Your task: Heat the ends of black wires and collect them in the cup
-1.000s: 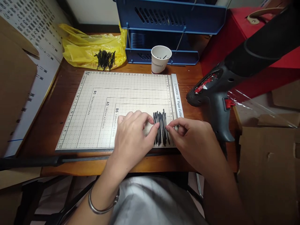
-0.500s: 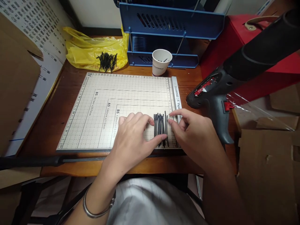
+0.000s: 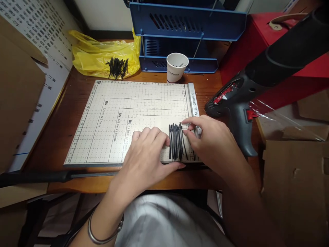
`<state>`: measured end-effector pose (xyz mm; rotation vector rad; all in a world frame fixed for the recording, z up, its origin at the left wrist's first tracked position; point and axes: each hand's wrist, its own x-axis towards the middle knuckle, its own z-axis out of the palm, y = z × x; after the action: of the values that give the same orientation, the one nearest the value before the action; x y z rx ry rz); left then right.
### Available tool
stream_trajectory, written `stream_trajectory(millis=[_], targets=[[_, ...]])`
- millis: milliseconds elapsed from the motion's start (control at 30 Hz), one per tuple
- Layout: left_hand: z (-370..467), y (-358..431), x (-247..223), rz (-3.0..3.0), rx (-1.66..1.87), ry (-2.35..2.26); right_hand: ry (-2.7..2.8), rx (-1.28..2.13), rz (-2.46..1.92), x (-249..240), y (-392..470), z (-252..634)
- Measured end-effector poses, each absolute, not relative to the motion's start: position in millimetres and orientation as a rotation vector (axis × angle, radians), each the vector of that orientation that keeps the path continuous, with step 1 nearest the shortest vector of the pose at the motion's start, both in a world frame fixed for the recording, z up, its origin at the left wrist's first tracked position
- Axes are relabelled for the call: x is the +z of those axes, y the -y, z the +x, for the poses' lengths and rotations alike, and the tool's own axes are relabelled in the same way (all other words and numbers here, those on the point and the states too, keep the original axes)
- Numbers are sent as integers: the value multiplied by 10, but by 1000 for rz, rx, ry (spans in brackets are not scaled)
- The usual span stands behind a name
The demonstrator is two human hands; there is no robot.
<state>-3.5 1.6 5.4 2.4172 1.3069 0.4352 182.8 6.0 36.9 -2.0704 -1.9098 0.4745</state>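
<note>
A row of thin black tube-like pieces (image 3: 175, 142) lies side by side on the gridded board of a paper cutter (image 3: 144, 92), near its front right edge. My left hand (image 3: 147, 152) is at the row's left side, fingers bent and thumb stretched along the front ends. It grips nothing. At the right side, my right hand (image 3: 209, 142) has its index finger and thumb apart, their tips by the upper end of the rightmost piece. That piece leans away from the others at its near end.
Behind the board stand a paper cup (image 3: 177, 70) with small dark bits and a blue file rack (image 3: 187, 22). More short black pieces (image 3: 117, 68) rest on a yellow plastic bag (image 3: 87, 56). A heat gun (image 3: 240, 92) is on the right. The cutter's handle (image 3: 36, 177) extends front left.
My left thumb has moved down from the pieces to their front ends. My right fingertips have shifted slightly left, and the rightmost piece now slants.
</note>
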Motion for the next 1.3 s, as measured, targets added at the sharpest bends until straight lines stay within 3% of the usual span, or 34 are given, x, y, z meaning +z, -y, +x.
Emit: stream_trajectory(millis=[1300], targets=[[55,-4,39,2191,671,-1456,1728,629,-2206,416,205,1745]])
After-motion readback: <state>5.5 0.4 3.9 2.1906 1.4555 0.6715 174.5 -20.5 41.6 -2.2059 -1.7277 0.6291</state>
